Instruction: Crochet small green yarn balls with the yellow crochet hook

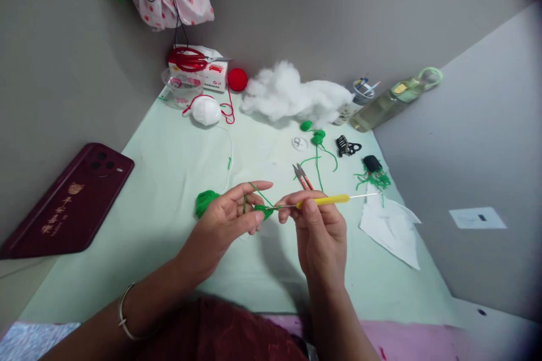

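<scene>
My left hand pinches a small green crochet piece between thumb and fingers, with green yarn looped over the raised index finger. In my right hand is a crochet hook with a yellow handle and metal at both ends. The hook's left tip meets the crochet piece; whether it passes through a stitch is too small to tell. Just behind my left hand lies a ball of green yarn, partly hidden by the fingers. Orange-handled thread snips rest beyond my right hand.
White stuffing is heaped at the back, near a red yarn ball and a white one. A bottle leans at back right. Small green pieces, a black claw clip and white paper lie rightward; a phone is left.
</scene>
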Demonstrator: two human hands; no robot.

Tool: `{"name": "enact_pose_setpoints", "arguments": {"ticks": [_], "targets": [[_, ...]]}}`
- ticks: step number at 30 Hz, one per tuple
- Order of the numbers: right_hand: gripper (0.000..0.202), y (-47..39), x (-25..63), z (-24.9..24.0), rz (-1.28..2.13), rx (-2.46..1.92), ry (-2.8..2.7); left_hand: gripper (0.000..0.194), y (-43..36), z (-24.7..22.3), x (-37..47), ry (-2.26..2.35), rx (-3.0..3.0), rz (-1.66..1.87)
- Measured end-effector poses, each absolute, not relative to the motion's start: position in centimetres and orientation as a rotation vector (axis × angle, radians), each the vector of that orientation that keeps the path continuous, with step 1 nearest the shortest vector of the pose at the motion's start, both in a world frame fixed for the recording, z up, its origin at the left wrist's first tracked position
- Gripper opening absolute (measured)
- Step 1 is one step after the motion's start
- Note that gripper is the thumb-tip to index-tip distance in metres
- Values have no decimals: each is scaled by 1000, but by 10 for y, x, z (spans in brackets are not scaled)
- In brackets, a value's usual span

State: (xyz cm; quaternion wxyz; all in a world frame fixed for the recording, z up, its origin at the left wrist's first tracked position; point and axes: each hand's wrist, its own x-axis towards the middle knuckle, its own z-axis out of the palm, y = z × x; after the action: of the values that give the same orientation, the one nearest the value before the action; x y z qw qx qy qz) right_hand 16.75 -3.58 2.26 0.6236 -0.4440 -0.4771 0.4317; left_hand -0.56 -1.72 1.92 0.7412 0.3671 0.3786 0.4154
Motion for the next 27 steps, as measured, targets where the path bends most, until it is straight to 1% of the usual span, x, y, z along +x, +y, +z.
{"name": "enact_pose_setpoints", "arguments": {"ticks": [5, 12, 16, 19, 24, 27], "targets": [[21, -41, 169, 24, 930, -1028, -1181, 37, -18, 21, -7, 899, 878, 907], [23, -49, 170, 27, 684, -1140, -1423, 35, -19, 21, -4, 1023, 1025, 926], [25, -50, 170, 29, 530, -1084, -1599, 35, -21, 25, -1, 1123, 1165, 986], [26, -50, 172, 29, 528, -1053, -1647, 35, -22, 27, 0, 1153, 1281, 1043], [26, -50, 171, 24, 431, -1064, -1696, 24, -20, 25, 1, 1158, 1370, 1107], [28, -50, 169, 22, 328, -1037, -1724, 31, -18, 25, 2, 1157, 1256, 1076]]}}
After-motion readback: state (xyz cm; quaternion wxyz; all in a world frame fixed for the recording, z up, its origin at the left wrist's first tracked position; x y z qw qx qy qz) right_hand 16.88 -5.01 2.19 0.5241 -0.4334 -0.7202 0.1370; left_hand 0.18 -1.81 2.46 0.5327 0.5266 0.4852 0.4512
